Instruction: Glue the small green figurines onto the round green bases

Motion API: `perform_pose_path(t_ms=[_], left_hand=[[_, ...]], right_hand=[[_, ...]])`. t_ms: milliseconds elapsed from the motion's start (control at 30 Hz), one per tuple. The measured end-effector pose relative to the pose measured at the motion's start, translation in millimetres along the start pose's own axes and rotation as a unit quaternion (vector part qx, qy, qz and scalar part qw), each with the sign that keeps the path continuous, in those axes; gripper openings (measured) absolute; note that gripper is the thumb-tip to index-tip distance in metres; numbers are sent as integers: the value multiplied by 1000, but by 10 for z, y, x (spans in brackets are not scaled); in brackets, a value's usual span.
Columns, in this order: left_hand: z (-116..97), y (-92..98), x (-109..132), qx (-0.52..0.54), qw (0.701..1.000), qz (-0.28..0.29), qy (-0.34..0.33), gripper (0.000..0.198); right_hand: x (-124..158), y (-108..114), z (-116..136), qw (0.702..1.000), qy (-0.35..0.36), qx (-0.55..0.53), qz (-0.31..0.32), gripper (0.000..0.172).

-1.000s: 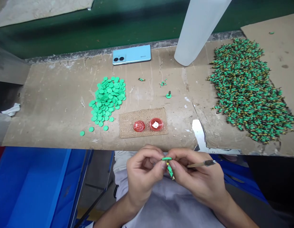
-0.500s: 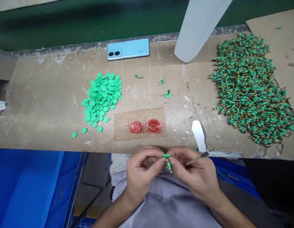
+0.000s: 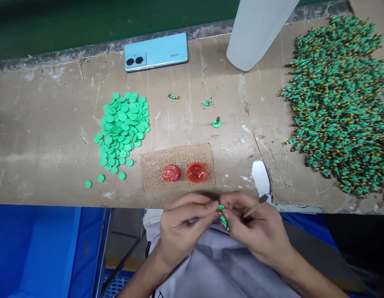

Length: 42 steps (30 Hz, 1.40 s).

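Observation:
Both hands meet over my lap, just below the bench's front edge. My left hand [image 3: 182,225] pinches a small green disc [image 3: 221,207] from the left. My right hand [image 3: 257,229] pinches the small green and yellow piece [image 3: 223,219] hanging under that disc, and also carries a thin brush [image 3: 255,205] whose tip points up and right. A heap of green discs [image 3: 121,128] lies on the bench to the left. A large heap of green and yellow pieces [image 3: 337,99] covers the right side.
Two red shallow caps [image 3: 184,172] sit on a cork mat [image 3: 179,155] near the front edge. A light blue phone [image 3: 156,51] lies at the back, a white cylinder [image 3: 257,33] stands beside it. A single assembled piece [image 3: 216,122] stands mid-bench. Blue bins [image 3: 45,252] are below left.
The view has tilted and shifted, so the bench sits lower and further left in the picture. My hands stay together on the disc and piece, now closer to the bench edge.

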<state>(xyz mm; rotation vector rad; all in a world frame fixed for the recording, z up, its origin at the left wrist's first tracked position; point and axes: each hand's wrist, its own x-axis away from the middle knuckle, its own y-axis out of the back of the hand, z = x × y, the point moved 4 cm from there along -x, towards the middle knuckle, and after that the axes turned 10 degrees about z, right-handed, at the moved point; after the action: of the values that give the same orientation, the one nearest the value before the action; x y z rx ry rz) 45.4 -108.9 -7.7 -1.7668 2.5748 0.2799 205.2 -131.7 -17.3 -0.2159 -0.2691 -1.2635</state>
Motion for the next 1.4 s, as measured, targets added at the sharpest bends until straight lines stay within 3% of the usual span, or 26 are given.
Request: perform_pose_path(t_ms=[233,400,567,767,867,1000,1233,1400], left_hand=[[-26,7,0,-4,999,-40,18,17],[-56,21,28,-42,998,-9,-36,27],[-34,27,85,-44,998,-8,-36,23],[-38,-41,104,-58,998,8,-32,22],[-46,-120,83,-139,989,24,-52,22],[-47,-274,64,-265,959,34,-90,20],[-43,-380,62,-317,948,34,-18,15],[-38,-358,76,-294,955,45,-8,23]], right_hand=[[-86,58,65,997,-9,-60,53,21],[-47,93,149,993,-37,-47,99,25],[16,80,208,990,-21,-65,120,16],[120,214,91,997,33,-67,25,20],[190,360,61,991,88,-89,-39,31],[257,546,125,982,151,8,-116,37],[276,570,48,972,148,139,-115,13],[319,546,-2,954,193,187,-136,14]])
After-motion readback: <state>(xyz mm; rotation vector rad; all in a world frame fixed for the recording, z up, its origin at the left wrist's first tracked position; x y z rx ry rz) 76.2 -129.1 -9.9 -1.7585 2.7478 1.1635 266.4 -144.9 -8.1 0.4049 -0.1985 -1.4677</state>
